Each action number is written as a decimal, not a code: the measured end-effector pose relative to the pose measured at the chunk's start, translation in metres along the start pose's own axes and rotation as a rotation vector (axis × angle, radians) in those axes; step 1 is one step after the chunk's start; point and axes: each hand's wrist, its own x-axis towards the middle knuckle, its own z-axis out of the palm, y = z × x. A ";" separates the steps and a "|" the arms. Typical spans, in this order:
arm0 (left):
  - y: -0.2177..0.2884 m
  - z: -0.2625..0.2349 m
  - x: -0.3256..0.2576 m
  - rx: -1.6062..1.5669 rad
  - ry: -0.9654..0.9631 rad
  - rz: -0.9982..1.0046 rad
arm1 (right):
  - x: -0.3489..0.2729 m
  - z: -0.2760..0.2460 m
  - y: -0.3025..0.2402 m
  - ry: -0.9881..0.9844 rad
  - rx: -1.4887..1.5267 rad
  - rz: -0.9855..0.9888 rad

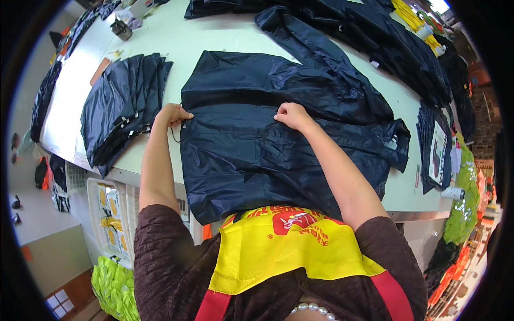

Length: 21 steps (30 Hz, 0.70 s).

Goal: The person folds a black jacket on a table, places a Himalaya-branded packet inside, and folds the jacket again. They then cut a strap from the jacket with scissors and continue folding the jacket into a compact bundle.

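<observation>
A dark navy jacket point(230, 155) of thin, shiny fabric lies spread on the white table, its near edge hanging over the front against my yellow apron. One sleeve point(305, 40) stretches toward the far side. At the jacket's left edge, my left hand point(172, 114) is closed in a pinch on the fabric, and a thin dark cord loops just below it. My right hand point(292, 115) pinches the jacket near its middle, where a fold runs across between both hands. Whatever lies under the fabric is hidden.
Folded navy garments point(126, 107) are fanned at the left. More dark garments point(369, 40) cover the far right, beside a stack with a printed sheet point(438, 152). A dark container point(121, 29) stands at the back left. Below the table's left side is a white basket point(95, 214).
</observation>
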 end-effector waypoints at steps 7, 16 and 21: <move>-0.003 0.008 -0.004 0.225 0.261 -0.001 | -0.115 -0.132 -0.096 0.078 0.551 -0.527; 0.063 0.124 -0.097 0.311 0.768 0.547 | -0.381 -0.280 -0.003 0.196 -0.343 -0.325; 0.108 0.166 -0.149 0.304 0.750 0.849 | -0.459 -0.261 0.141 0.377 -0.409 0.160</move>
